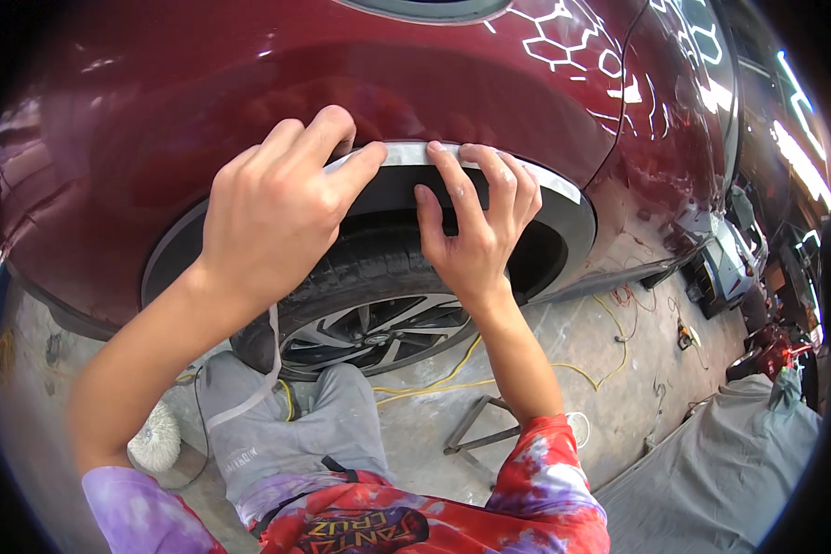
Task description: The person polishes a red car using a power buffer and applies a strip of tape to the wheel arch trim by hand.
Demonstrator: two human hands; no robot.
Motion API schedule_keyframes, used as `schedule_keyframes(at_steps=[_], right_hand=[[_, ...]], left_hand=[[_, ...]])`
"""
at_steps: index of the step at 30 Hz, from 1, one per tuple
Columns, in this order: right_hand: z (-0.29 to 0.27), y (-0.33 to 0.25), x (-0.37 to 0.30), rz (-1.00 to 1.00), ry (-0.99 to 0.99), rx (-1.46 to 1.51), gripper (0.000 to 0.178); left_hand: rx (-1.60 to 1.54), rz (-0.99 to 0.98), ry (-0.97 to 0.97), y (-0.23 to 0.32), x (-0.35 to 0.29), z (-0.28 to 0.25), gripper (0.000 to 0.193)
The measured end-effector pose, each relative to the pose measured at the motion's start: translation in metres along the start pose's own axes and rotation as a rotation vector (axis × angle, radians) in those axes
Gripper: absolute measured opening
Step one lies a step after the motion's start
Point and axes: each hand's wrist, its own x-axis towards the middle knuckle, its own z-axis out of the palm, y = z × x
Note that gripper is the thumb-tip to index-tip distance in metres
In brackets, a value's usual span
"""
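Note:
A strip of pale masking tape point(408, 154) runs along the upper edge of the black wheel arch trim point(577, 222) on a dark red car panel point(452, 83). My left hand point(282, 198) is closed with thumb and fingers bent at the tape near the top of the arch. From beneath that hand, a loose length of tape hangs across my lap. My right hand point(480, 208) has its fingers apart; the fingertips rest on the tape and trim edge, with the thumb lower against the dark trim. Below both hands is the tire point(369, 263) with its silver and black rim point(379, 340).
Yellow cable point(434, 386) crosses the concrete floor beneath the car. A metal stand point(475, 429) is near my right elbow. At lower left lies a fluffy white round pad point(157, 439). A grey cover point(725, 462) drapes something at lower right.

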Motion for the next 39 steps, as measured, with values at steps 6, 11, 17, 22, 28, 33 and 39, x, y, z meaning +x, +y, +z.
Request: schedule_keyframes(at_steps=[6, 11, 17, 22, 28, 33, 39], right_hand=[[0.003, -0.009, 0.007, -0.057, -0.031, 0.020, 0.042], [0.005, -0.013, 0.005, -0.046, -0.039, 0.014, 0.041], [0.008, -0.016, 0.005, -0.039, -0.011, 0.009, 0.042], [0.005, -0.019, 0.007, -0.039, -0.026, -0.025, 0.040], [0.003, -0.030, 0.011, -0.029, -0.022, -0.068, 0.038], [0.001, -0.035, 0.011, -0.036, -0.073, -0.110, 0.040], [-0.002, -0.034, 0.011, -0.059, -0.084, -0.139, 0.045]], left_hand=[[-0.141, -0.157, -0.061, -0.007, -0.027, -0.021, 0.035], [-0.370, -0.247, -0.166, -0.018, -0.052, -0.045, 0.039], [-1.616, -0.739, -0.399, -0.059, -0.063, -0.088, 0.034], [-1.181, -0.757, -0.312, -0.074, -0.075, -0.082, 0.020], [-0.829, -0.789, -0.384, -0.085, -0.087, -0.093, 0.016], [-0.782, -0.683, -0.077, -0.101, -0.103, -0.087, 0.015], [-0.820, -0.603, -0.041, -0.115, -0.105, -0.096, 0.015]])
